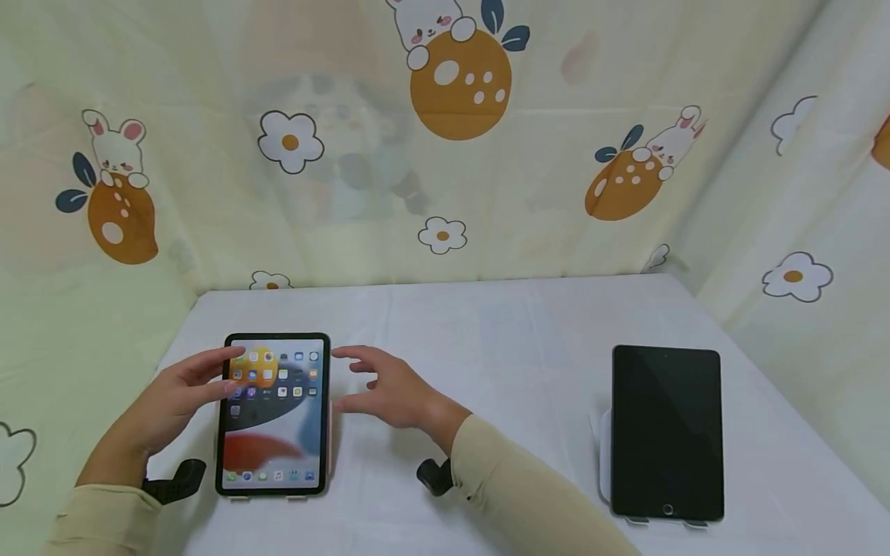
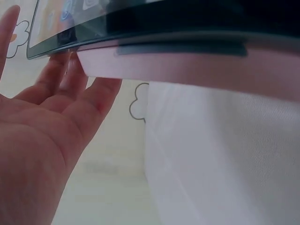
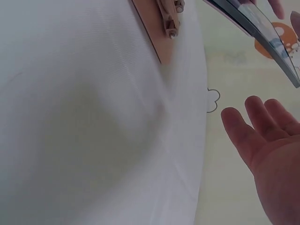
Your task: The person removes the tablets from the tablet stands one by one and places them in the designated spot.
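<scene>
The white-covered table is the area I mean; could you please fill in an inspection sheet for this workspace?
Surface: white cloth over the table, with faint creases.
Job's things: lit tablet propped on a pink stand, home screen showing app icons.
Clutter: dark-screened tablet with a round home button, on a white stand at the right, away from both hands.
Grips: left hand at the lit tablet's left edge, finger and thumb overlapping the screen, contact unclear; right hand beside its right edge, holding nothing.
Cables: nothing seen.
Surroundings: pale curtain printed with rabbits, orange fruit and white flowers.
</scene>
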